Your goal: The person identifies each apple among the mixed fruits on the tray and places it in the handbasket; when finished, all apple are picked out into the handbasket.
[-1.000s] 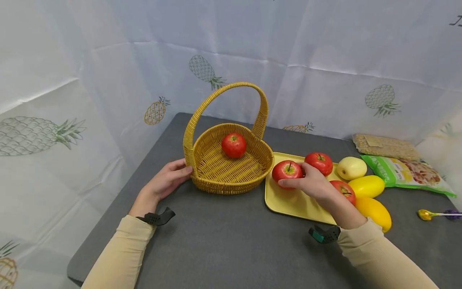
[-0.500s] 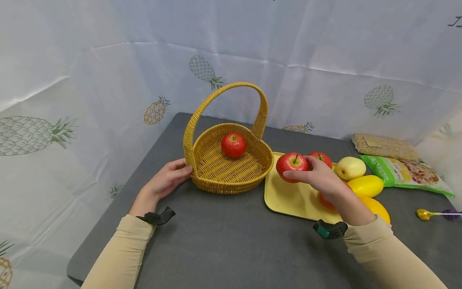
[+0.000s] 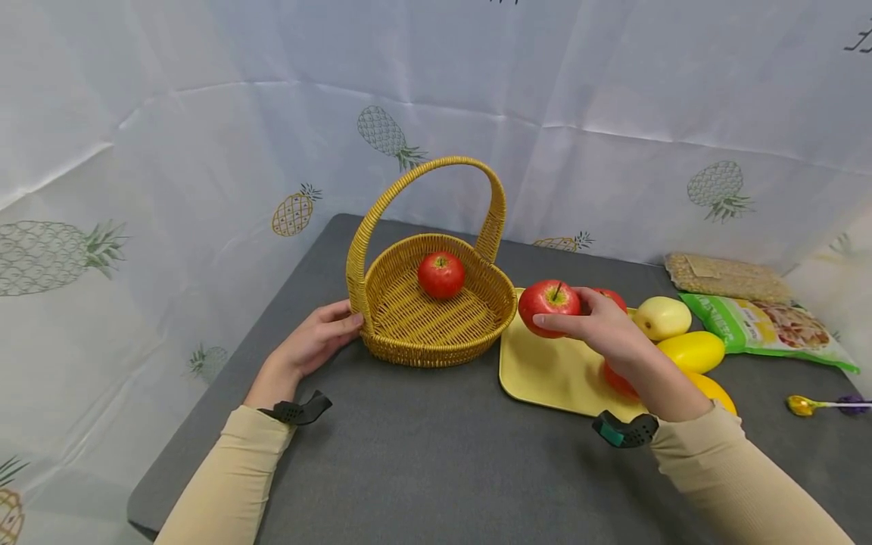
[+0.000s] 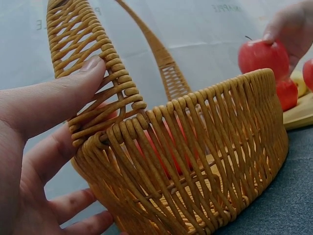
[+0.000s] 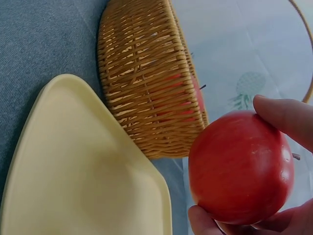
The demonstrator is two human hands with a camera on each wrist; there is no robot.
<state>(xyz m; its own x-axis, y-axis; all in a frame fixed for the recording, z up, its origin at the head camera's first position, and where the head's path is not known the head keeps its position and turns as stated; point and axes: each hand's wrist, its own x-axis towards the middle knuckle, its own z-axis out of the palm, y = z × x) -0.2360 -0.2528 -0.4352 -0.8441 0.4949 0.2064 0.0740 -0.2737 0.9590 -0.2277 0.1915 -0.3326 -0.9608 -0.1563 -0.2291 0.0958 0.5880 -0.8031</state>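
Meanwhile, the right hand [image 3: 602, 329] is pinching a smooth, firm, likely slippery apple [image 3: 549, 299] round its sides above the tray [image 3: 545, 375]; the left hand [image 3: 316, 341], fingers spread, is steadying the stiff basket [image 3: 436, 333].

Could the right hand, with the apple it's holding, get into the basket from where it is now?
Probably yes: the right hand holds the apple just beside the basket rim, whose open top looks unobstructed.
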